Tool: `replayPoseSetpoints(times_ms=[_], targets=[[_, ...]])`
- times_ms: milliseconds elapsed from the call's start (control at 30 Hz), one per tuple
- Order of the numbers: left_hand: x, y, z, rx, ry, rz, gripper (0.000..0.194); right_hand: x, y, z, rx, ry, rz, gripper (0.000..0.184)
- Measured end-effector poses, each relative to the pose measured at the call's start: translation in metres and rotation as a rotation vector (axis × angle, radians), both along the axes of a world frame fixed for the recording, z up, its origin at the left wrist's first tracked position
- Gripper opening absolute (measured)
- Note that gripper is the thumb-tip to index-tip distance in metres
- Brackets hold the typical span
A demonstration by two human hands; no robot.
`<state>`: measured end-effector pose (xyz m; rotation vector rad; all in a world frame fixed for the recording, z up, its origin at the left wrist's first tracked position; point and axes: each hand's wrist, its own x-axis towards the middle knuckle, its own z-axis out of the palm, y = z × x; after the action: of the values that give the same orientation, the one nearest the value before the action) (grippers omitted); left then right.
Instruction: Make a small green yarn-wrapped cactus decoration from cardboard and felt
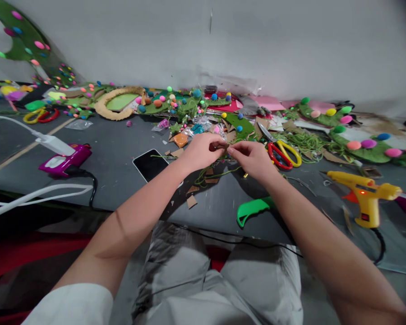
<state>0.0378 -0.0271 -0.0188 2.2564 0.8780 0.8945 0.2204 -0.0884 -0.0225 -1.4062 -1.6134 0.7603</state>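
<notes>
Over the middle of the dark table, my left hand (203,151) and my right hand (252,160) meet with fingertips pinched together. Between them is a small brown piece (226,146), mostly hidden by the fingers; it looks like cardboard. Green yarn (228,171) trails on the table just below the hands. Around it lie cardboard scraps (191,201). A black-screened phone (150,165) rests under my left forearm. Beside my right hand are scissors with red and yellow handles (284,155). A green-handled tool (252,210) lies partly beneath my right forearm.
A yellow glue gun (367,194), its red light lit, stands at right with a cable. To the left is a purple power strip (67,160) with a white plug. Green felt shapes with pompoms (362,145), a tan ring (113,113) and a yarn heap (302,143) line the back.
</notes>
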Motion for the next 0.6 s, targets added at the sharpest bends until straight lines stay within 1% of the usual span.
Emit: replayPoseSetpoints(times_ms=[100,133,200,300,400,600], targets=[[0.001,0.002,-0.002,-0.050,-0.076,0.042,0.015,0.002,-0.001,-0.003,0.271,-0.244,0.055,0.014],[0.001,0.002,-0.002,-0.073,-0.108,0.059,0.016,0.004,-0.001,-0.003,0.334,-0.312,0.082,0.015],[0.002,0.003,-0.003,-0.128,-0.176,0.083,0.016,0.007,-0.002,-0.002,0.409,-0.403,0.113,0.016],[0.003,0.005,-0.004,-0.228,-0.292,0.103,0.018,0.009,-0.004,0.002,0.454,-0.477,0.092,0.019],[0.004,0.006,-0.004,-0.320,-0.368,0.123,0.020,0.009,-0.006,0.004,0.484,-0.520,0.080,0.023],[0.005,0.004,-0.001,-0.403,-0.457,0.126,0.023,0.011,-0.006,0.005,0.493,-0.518,0.057,0.024]])
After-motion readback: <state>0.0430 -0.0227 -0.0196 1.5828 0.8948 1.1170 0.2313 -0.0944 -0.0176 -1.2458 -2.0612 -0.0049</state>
